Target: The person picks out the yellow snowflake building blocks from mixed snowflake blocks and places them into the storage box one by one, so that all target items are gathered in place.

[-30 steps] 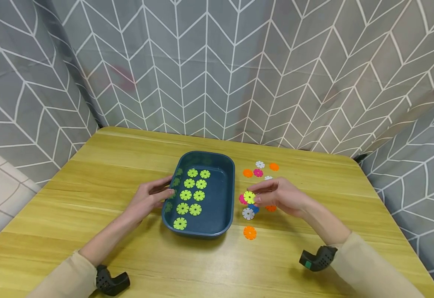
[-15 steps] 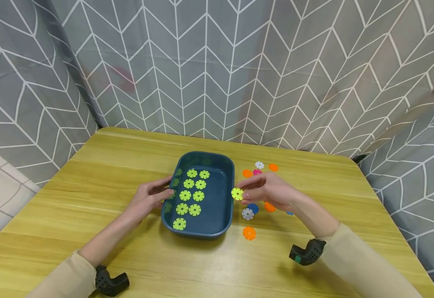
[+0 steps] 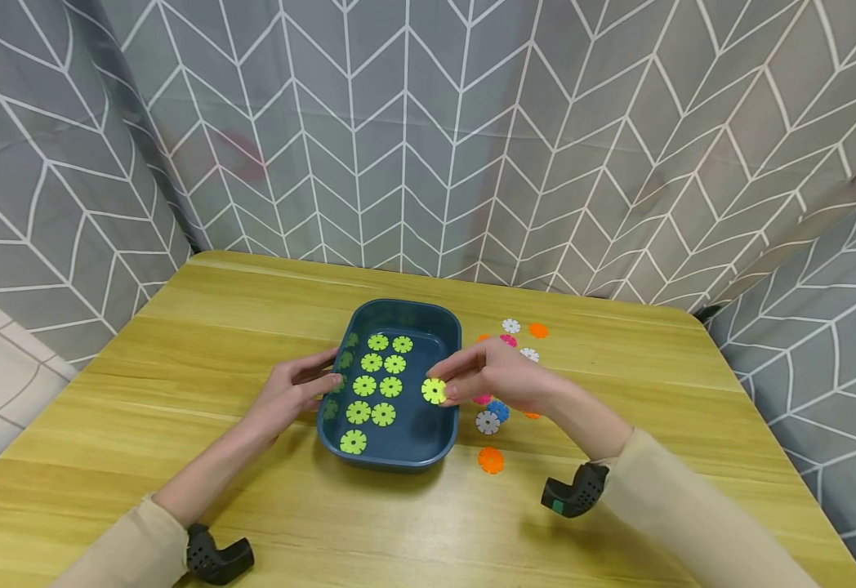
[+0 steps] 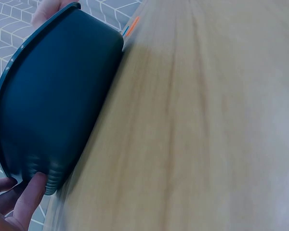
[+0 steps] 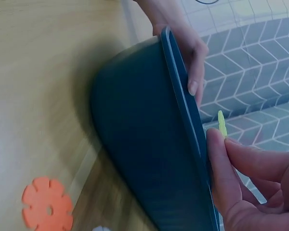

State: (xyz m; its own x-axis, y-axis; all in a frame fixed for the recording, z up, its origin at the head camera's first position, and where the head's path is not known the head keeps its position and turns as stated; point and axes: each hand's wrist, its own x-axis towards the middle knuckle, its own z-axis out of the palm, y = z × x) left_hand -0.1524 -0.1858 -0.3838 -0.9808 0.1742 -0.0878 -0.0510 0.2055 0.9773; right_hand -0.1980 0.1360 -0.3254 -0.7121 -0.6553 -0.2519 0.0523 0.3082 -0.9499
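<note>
A dark blue rectangular plastic tub (image 3: 416, 437) sits on the table, with several yellow-green notched discs (image 3: 372, 362) lying in two columns on the left of its floor. My left hand (image 3: 290, 392) holds the tub's left side, thumb at the rim and fingers against the outer wall (image 4: 62, 91). Above the tub's right half, my right hand (image 3: 497, 377) pinches another yellow-green notched disc (image 3: 434, 391) between thumb and fingers. In the right wrist view, this disc (image 5: 222, 124) appears edge-on beyond the fingertips, above the rim.
Right of the tub, loose notched discs lie on the wooden table (image 3: 266, 490): orange (image 3: 491, 460), white (image 3: 488, 422), blue (image 3: 498, 410) and pink (image 3: 508, 340). The right hand partly covers some. A grey patterned curtain (image 3: 369, 139) hangs behind the table.
My right hand has carried the pinched yellow-green disc leftward from over the loose discs, across the tub's right rim, to above its interior. The left hand and the tub have stayed put.
</note>
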